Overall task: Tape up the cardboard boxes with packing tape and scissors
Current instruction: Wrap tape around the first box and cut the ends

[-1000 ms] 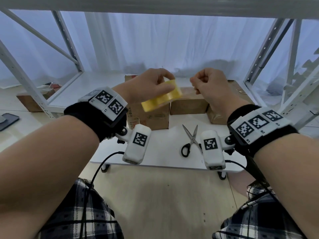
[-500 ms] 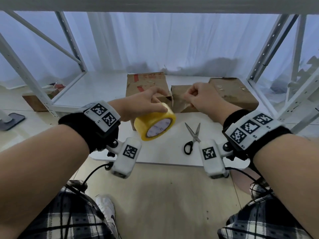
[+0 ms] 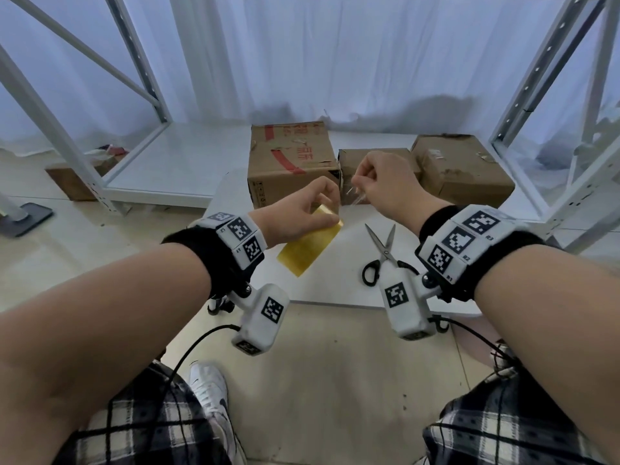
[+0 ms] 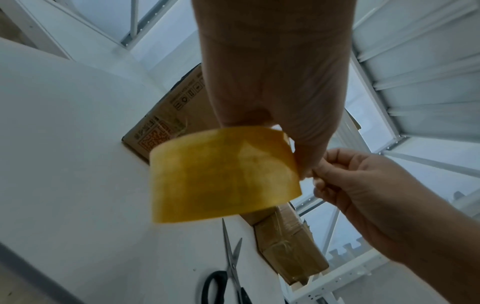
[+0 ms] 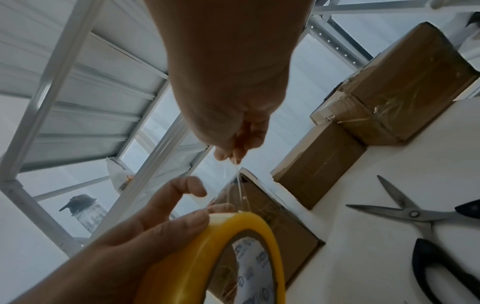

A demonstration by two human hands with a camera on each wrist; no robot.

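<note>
Head view: both forearms raised side by side over plaid-clad knees, tagged wrist units strapped on. Left hand point(image 3: 295, 216) curled round the yellow tape roll point(image 3: 308, 245), gripping its rim, thumb and fingers over the top. Right hand point(image 3: 382, 182) just beside it, fingers pinching the free end of the clear tape strip point(image 5: 240, 191), drawn taut from roll to fingertips in the right wrist view. Roll held in the air above the near part of the white counter point(image 3: 335, 283). Below the right hand, black-handled scissors point(image 3: 380, 255) lying flat on the counter, blades slightly apart, pointing away. Farther back, three cardboard boxes in a row on the counter: a large one with red tape point(image 3: 292, 162), a smaller one point(image 3: 352, 162) touching it, partly hidden by the right hand, and a taped one point(image 3: 463, 169) to the right. Beyond, white metal shelving frame point(image 3: 141, 78) and a pale curtain point(image 3: 335, 55); another carton point(image 3: 67, 182) on the floor far left.
</note>
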